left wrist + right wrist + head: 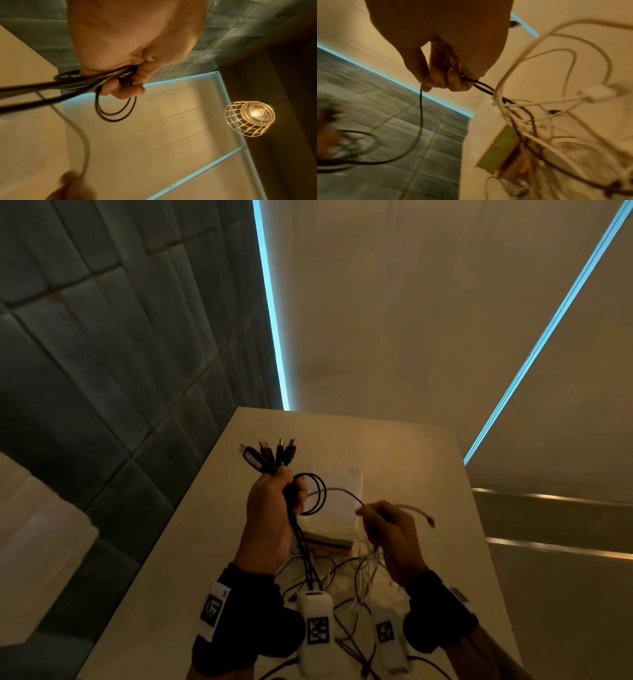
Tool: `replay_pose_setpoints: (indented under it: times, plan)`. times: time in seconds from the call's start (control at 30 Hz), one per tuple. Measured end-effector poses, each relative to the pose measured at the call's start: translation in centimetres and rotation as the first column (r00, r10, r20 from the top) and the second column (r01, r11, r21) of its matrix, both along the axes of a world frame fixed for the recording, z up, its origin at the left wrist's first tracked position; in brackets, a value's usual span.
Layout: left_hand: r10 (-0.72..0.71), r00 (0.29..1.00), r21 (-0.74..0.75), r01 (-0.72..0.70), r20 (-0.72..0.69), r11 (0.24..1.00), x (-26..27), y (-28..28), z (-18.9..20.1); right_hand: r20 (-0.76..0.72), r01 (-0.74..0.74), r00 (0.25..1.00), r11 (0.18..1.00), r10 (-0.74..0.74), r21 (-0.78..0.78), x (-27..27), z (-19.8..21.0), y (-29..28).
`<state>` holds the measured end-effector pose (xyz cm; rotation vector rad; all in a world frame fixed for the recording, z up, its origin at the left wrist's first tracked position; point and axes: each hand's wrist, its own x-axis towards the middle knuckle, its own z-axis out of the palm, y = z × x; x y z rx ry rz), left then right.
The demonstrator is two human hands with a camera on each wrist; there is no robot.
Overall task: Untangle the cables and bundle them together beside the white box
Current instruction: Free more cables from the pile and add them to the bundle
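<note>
Gripping tightly, the left hand (270, 518) holds a bunch of black cables (270, 455) above the bench (191, 542), left of the white box (337, 498). Right of the box, the right hand (390, 534) pinches one thin cable (342, 491); tangled cables (346, 577) lie before the box.

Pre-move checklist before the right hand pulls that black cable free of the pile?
1. Left hand grip on the black cable bundle: ok, plugs fanned above the fist.
2. Right hand grip on the loose black cable: ok, pinched.
3. Loose cable clear of the tangle: not ok, white cables cross it in the right wrist view.
4. White box in view: ok, partly hidden.
5. Free end past the right hand: cannot tell, blurred.
</note>
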<state>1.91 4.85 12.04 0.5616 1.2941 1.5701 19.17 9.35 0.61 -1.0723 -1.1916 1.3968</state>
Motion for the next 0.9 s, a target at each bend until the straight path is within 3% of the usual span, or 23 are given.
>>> replay_pose_setpoints:
  times: [0.17, 0.47, 0.67, 0.9]
  plan:
    - [-0.015, 1.0, -0.086, 0.014, -0.014, 0.996, 1.2, 0.3, -0.6, -0.104, -0.16, 0.979, 0.974, 0.177, 0.158, -2.4, 4.7, -0.8]
    - [-0.181, 0.983, -0.142, 0.174, -0.035, 0.974, 1.7, 0.5, -0.6, -0.077, -0.277, 0.955, 0.955, 0.285, 0.103, -2.3, 4.1, -1.4]
    - [-0.076, 0.988, 0.055, 0.069, 0.134, 0.996, 1.5, 0.8, -0.1, -0.093, -0.285, 0.954, 0.958, 0.285, 0.009, -1.6, 2.0, -0.8]
    - [-0.036, 0.982, 0.171, 0.003, 0.186, 0.985, 0.0, 0.6, 0.5, 0.135, -0.234, 0.961, 0.97, 0.241, -0.066, 0.2, -3.7, -0.5]
